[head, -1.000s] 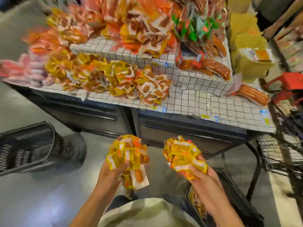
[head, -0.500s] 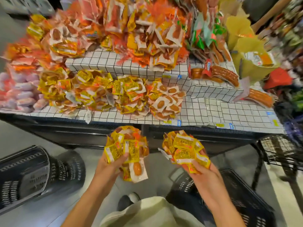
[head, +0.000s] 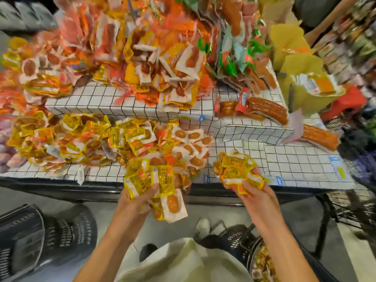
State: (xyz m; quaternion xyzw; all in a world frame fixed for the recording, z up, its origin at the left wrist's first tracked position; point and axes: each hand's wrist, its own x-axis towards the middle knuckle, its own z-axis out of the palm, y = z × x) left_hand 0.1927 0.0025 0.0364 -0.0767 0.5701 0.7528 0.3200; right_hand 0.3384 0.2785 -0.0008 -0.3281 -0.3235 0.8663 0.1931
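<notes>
My left hand (head: 133, 202) grips a bunch of small yellow snack packets (head: 154, 183), one white packet with an orange sausage hanging at the bottom. My right hand (head: 253, 191) grips a second bunch of yellow packets (head: 237, 168). Both bunches hover at the front edge of a display table covered in a white grid cloth (head: 295, 165). Just beyond my left hand lies a pile of the same yellow packets (head: 130, 137) on the table's lower tier.
Heaps of orange and white packets (head: 162, 58) fill the upper tier, with long sausages (head: 266, 108) to the right. A black basket (head: 30, 237) lies on the floor at left. Another basket with packets (head: 262, 263) stands at my right. A wire cart (head: 354, 208) sits far right.
Both hands, still holding their bunches, have risen and moved forward to the table's front edge. The view has closed in on the display.
</notes>
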